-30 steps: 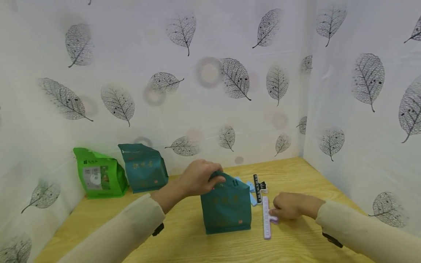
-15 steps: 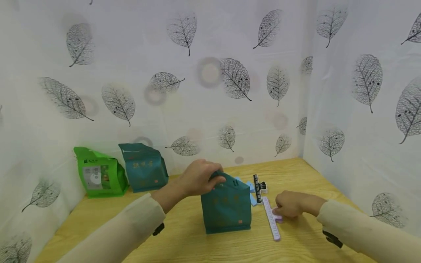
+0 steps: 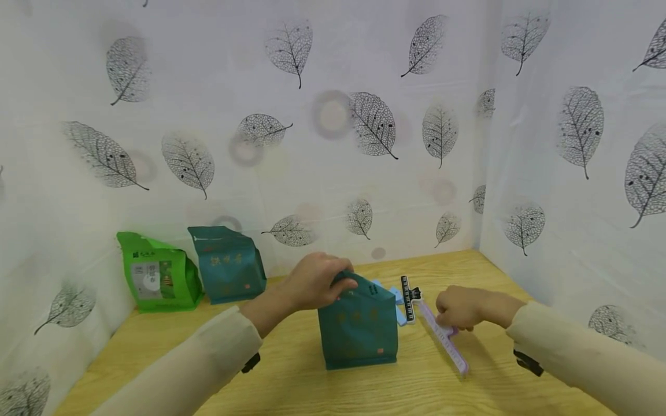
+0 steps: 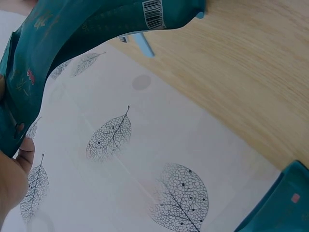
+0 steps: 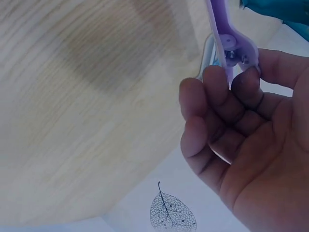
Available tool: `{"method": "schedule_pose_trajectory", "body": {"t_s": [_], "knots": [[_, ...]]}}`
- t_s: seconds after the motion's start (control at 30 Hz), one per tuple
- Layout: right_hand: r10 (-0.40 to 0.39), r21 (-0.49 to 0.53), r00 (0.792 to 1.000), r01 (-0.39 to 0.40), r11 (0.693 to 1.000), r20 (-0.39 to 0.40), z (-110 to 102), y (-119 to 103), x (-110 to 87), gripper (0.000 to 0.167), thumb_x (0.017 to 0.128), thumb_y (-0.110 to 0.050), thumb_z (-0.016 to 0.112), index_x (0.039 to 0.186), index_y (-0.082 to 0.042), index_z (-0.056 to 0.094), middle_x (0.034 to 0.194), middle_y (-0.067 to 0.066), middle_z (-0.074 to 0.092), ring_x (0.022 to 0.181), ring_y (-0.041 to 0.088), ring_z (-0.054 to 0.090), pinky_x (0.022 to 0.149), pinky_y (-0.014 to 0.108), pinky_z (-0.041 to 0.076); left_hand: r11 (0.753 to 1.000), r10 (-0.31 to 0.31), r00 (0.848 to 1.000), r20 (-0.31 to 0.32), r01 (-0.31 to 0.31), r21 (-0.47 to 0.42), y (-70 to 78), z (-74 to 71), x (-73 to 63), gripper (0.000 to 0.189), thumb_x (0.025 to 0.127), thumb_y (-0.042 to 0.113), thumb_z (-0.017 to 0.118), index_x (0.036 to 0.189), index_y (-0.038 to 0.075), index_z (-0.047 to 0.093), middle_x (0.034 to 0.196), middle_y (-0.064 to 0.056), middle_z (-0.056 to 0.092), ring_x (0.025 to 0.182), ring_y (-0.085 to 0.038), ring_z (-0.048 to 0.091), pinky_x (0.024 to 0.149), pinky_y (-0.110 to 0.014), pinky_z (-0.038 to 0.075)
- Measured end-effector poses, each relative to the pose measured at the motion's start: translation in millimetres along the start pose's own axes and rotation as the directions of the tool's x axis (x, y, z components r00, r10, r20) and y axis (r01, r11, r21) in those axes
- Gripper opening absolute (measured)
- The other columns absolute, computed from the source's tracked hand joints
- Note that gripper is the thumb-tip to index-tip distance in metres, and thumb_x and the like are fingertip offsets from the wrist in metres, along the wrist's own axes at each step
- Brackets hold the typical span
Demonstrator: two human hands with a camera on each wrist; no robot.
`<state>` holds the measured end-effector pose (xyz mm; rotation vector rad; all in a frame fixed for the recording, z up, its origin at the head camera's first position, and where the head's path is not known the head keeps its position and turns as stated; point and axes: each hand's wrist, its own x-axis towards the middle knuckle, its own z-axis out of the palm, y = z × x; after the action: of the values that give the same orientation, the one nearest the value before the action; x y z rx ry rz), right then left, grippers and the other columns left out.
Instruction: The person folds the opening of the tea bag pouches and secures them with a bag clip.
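My left hand (image 3: 319,281) pinches the top of a dark teal pouch bag (image 3: 358,329) that stands upright near the middle of the table. In the left wrist view the bag (image 4: 72,29) spans the upper left, its barcode showing, with my thumb at its folded top. To its right my right hand (image 3: 460,306) holds a light purple bag clip (image 3: 446,341) by its handle, the long bar slanting toward the table's front. Seen from the right wrist, thumb and fingers grip the clip's (image 5: 224,43) handle end, where a small metal spring shows.
A black-and-white clip (image 3: 408,300) lies just behind the purple one. Light blue clips (image 3: 399,315) are partly hidden behind the held bag. A bright green pouch (image 3: 158,277) and another teal pouch (image 3: 229,268) stand at the back left. Leaf-printed white curtain (image 3: 333,173) encloses the table.
The purple clip has turned from nearly straight to slanted and shifted right, with my right hand moving slightly away and up. My left hand and the teal bag have stayed in place.
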<state>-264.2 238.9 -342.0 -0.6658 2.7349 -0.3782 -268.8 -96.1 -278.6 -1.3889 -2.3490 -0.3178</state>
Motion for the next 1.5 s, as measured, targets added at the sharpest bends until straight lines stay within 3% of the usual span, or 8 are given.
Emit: {"method": "schedule_pose_trajectory", "body": {"t_s": [0.2,0.33,0.57,0.73,0.9,1.1,1.27,1.5], "knots": [[-0.058,0.012,0.998,0.058,0.998,-0.032,-12.5,-2.1,-0.2,0.025,0.097,-0.018,0.061,0.073,-0.015,0.056,0.063,-0.005,0.058,0.049,0.007,0.05,0.047,0.022,0.04,1.0,0.009,1.0,-0.003,-0.009,-0.001,0.3,0.2,0.0,0.016,0.096,0.025,0.068,0.097,0.009,0.069,0.069,0.005,0.067,0.059,-0.004,0.06,0.062,-0.021,0.05],[-0.144,0.001,0.987,0.144,0.99,-0.079,-21.6,-3.9,1.2,0.025,0.099,-0.019,0.058,0.074,-0.017,0.054,0.065,-0.009,0.055,0.052,0.003,0.044,0.05,0.02,0.036,1.0,0.009,1.0,-0.005,-0.009,0.002,0.2,0.5,0.1,0.016,0.096,0.025,0.068,0.096,0.009,0.069,0.068,0.005,0.067,0.059,-0.004,0.06,0.062,-0.02,0.049],[-0.299,-0.053,0.937,0.294,0.954,-0.179,-37.0,-9.4,0.9,0.028,0.102,-0.021,0.057,0.074,-0.019,0.051,0.062,-0.013,0.044,0.054,0.0,0.034,0.052,0.02,0.031,1.0,0.0,1.0,-0.004,0.0,0.003,0.6,-0.4,-0.3,0.016,0.096,0.024,0.068,0.097,0.009,0.069,0.069,0.005,0.066,0.06,-0.005,0.059,0.062,-0.02,0.049],[-0.361,-0.101,0.899,0.347,0.933,-0.249,-45.5,-15.1,-1.0,0.026,0.103,-0.022,0.057,0.077,-0.02,0.052,0.065,-0.014,0.043,0.056,-0.001,0.036,0.053,0.02,0.033,1.0,-0.001,1.0,-0.004,0.001,-0.005,0.7,-0.5,-0.6,0.016,0.096,0.024,0.068,0.096,0.009,0.069,0.068,0.006,0.066,0.058,-0.003,0.058,0.061,-0.02,0.049],[-0.381,-0.125,0.871,0.359,0.925,-0.311,-51.8,-20.9,-3.4,0.011,0.101,-0.023,0.061,0.095,-0.016,0.055,0.074,-0.014,0.055,0.063,-0.002,0.047,0.056,0.021,0.043,1.0,0.006,1.0,-0.006,-0.006,-0.001,1.4,-0.7,-0.6,0.016,0.096,0.024,0.068,0.096,0.008,0.068,0.068,0.006,0.066,0.057,-0.002,0.058,0.061,-0.019,0.048],[-0.364,-0.135,0.845,0.339,0.931,-0.391,-58.6,-33.9,-6.7,0.032,0.097,-0.023,0.067,0.122,-0.003,0.06,0.089,-0.011,0.067,0.074,-0.001,0.058,0.064,0.022,0.051,1.0,0.014,1.0,-0.012,-0.014,0.008,2.2,-1.9,-0.7,0.016,0.095,0.024,0.069,0.096,0.008,0.068,0.068,0.005,0.067,0.057,-0.002,0.06,0.061,-0.019,0.049],[-0.432,-0.216,0.776,0.374,0.902,-0.459,-58.0,-45.1,-8.1,0.021,0.097,-0.015,0.066,0.116,-0.007,0.068,0.095,-0.007,0.068,0.082,0.003,0.06,0.066,0.024,0.052,1.0,0.007,1.0,-0.006,-0.007,-0.008,2.6,-2.6,-0.7,0.017,0.095,0.025,0.069,0.097,0.007,0.069,0.07,0.004,0.068,0.058,-0.002,0.059,0.06,-0.018,0.048],[-0.585,-0.36,0.611,0.462,0.81,-0.533,-51.6,-54.8,-2.8,0.017,0.091,-0.006,0.071,0.108,-0.007,0.069,0.09,-0.004,0.065,0.076,0.002,0.052,0.062,0.021,0.048,0.999,-0.024,1.0,-0.007,0.024,-0.044,2.1,-2.9,-0.3,0.016,0.094,0.024,0.07,0.094,0.008,0.07,0.07,0.005,0.067,0.059,-0.002,0.056,0.063,-0.02,0.049]]}}
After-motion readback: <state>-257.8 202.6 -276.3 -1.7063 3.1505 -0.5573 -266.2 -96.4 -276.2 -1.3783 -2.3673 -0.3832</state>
